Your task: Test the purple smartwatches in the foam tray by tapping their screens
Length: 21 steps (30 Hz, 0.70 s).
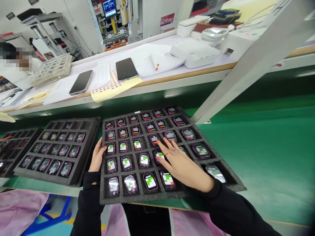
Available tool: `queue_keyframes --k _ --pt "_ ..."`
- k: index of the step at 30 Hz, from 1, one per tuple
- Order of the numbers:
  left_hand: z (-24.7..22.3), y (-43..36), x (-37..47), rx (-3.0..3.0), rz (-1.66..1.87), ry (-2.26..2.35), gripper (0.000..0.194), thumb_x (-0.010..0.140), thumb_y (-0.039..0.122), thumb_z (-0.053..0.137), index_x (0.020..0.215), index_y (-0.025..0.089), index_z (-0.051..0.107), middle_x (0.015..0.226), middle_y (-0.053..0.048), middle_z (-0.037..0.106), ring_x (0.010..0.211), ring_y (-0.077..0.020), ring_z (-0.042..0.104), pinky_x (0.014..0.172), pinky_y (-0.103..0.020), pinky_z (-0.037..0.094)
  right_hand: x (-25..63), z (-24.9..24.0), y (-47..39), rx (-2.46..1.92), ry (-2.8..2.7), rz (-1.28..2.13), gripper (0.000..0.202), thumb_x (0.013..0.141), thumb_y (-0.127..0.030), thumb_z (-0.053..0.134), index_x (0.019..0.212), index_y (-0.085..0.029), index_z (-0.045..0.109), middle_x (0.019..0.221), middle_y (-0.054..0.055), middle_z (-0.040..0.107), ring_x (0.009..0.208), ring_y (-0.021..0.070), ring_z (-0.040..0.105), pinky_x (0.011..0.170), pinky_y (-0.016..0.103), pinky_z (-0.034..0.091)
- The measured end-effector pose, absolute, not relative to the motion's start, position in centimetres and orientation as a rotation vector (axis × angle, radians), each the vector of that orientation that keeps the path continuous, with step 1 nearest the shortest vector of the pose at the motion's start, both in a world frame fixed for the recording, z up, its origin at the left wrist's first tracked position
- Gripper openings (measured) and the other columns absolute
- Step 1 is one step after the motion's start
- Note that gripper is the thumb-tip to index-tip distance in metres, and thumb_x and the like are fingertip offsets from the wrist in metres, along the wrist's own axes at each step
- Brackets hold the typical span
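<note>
A dark grey foam tray (123,199) with rows of square pockets lies in front of me, tilted slightly. Its pockets hold watches with lit screens, some showing green and white blocks, such as one watch (150,181), others showing text on black. My left hand (97,156) grips the tray's left edge, thumb on the rim beside a watch. Over the right middle of the tray, my right hand (180,164) is spread palm down, its fingertips on or just above watches in the middle rows. It covers several pockets.
Two more foam trays, one holding watches (66,169), sit at the left. Behind runs a shelf (157,81) with two phones (126,68) (81,82), papers and white boxes. A slanted metal post (236,68) stands at the right. Another person sits at the far left.
</note>
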<state>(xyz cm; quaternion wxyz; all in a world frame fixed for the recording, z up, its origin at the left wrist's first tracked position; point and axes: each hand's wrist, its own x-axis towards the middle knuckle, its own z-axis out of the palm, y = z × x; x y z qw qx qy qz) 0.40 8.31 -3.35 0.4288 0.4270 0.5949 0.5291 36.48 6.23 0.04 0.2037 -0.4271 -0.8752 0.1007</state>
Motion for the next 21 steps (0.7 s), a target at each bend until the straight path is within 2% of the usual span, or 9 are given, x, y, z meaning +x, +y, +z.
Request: queue_keyframes --k 4,8,10,14,18,21 --pt "-3.0 8.1 0.8 1.064 1.332 1.539 0.064 0.079 0.033 0.071 0.141 0.02 0.057 0.152 -0.008 0.052 0.145 -0.0281 0.043 0.124 -0.041 0.029 37.7 0.3 6.0 -1.248 -2.406 0.275 0.062 0.113 -0.041 0.025 0.158 0.002 0.019 0.153 0.027 0.04 0.148 0.0353 0.023 0.117 0.065 0.03" --pt "-2.5 8.0 1.3 1.043 1.348 1.6 0.057 0.084 0.032 0.066 0.139 0.021 0.06 0.149 -0.007 0.056 0.144 -0.0271 0.044 0.124 -0.041 0.028 39.9 0.1 6.3 -1.322 -2.314 0.276 0.059 0.113 -0.039 0.022 0.158 -0.001 0.022 0.151 0.026 0.043 0.148 0.0336 0.024 0.118 0.066 0.027" --pt "-2.3 8.0 1.5 1.025 1.347 1.634 0.053 0.086 0.031 0.063 0.138 0.02 0.061 0.147 -0.007 0.058 0.143 -0.0273 0.045 0.125 -0.042 0.028 40.6 -0.3 6.5 -1.358 -2.285 0.264 0.059 0.113 -0.038 0.022 0.157 0.001 0.023 0.15 0.028 0.044 0.148 0.0351 0.023 0.117 0.067 0.026" --pt "-1.9 7.9 1.6 1.006 1.347 1.691 0.046 0.089 0.032 0.062 0.134 0.021 0.064 0.147 -0.007 0.058 0.144 -0.028 0.044 0.125 -0.044 0.026 41.3 -0.9 6.6 -1.344 -2.323 0.275 0.062 0.112 -0.043 0.025 0.153 0.003 0.034 0.146 0.028 0.048 0.147 0.0362 0.025 0.118 0.065 0.028" --pt "-1.7 8.0 1.7 1.01 1.348 1.715 0.043 0.09 0.032 0.062 0.131 0.022 0.066 0.145 -0.007 0.06 0.145 -0.0284 0.043 0.126 -0.045 0.024 42.5 -0.7 6.7 -1.404 -2.277 0.269 0.064 0.112 -0.043 0.021 0.154 0.005 0.029 0.151 0.028 0.041 0.149 0.0352 0.02 0.119 0.064 0.025" --pt "-1.8 8.0 1.6 1.012 1.353 1.724 0.043 0.09 0.03 0.061 0.131 0.02 0.066 0.146 -0.008 0.059 0.145 -0.0284 0.043 0.126 -0.046 0.023 43.9 -0.7 7.0 -1.481 -2.188 0.267 0.067 0.112 -0.044 0.02 0.154 0.008 0.027 0.15 0.031 0.041 0.149 0.0363 0.019 0.119 0.067 0.021"
